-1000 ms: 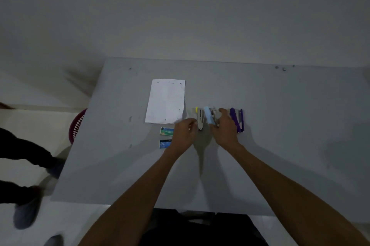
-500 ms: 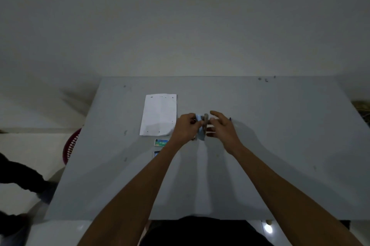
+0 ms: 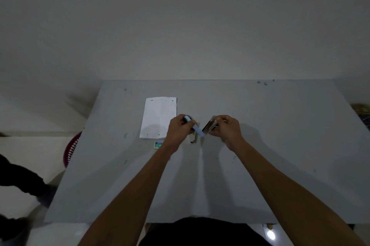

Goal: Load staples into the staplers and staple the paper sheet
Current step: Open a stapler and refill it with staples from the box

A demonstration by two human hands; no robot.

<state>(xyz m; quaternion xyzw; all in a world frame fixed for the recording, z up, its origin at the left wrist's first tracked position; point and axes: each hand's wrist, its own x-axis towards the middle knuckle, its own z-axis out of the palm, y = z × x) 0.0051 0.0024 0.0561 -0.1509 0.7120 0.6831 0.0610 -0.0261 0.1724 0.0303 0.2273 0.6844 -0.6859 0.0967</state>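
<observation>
Head view: the only label in sight is on the small staple box [image 3: 158, 144]. It has a green-blue face and the text is too small to read. Paper sheet [image 3: 159, 117] shows a few dark specks near its far and near edges, nothing legible.

Left hand [image 3: 181, 128]: grip clenched round the cover of the light blue stapler [image 3: 197, 132], fingers curled over it. Right hand [image 3: 227, 129]: grip pinches the metal magazine half [image 3: 210, 128] of the same stapler. The two halves are splayed in a V and meet at the near end, between the hands. It seems held clear of the tabletop [image 3: 280, 135].

Second stapler [image 3: 193, 140], pale with a yellowish far tip, lies flat on the tabletop just under the left hand.

Paper sheet lies flat to the left of the left hand. Staple box sits just off the sheet's near edge, beside the left wrist.

Off the tabletop's left edge: a dark red basket [image 3: 71, 150], partly hidden by the edge, and a person's dark-clad legs [image 3: 22, 177], blurred.
</observation>
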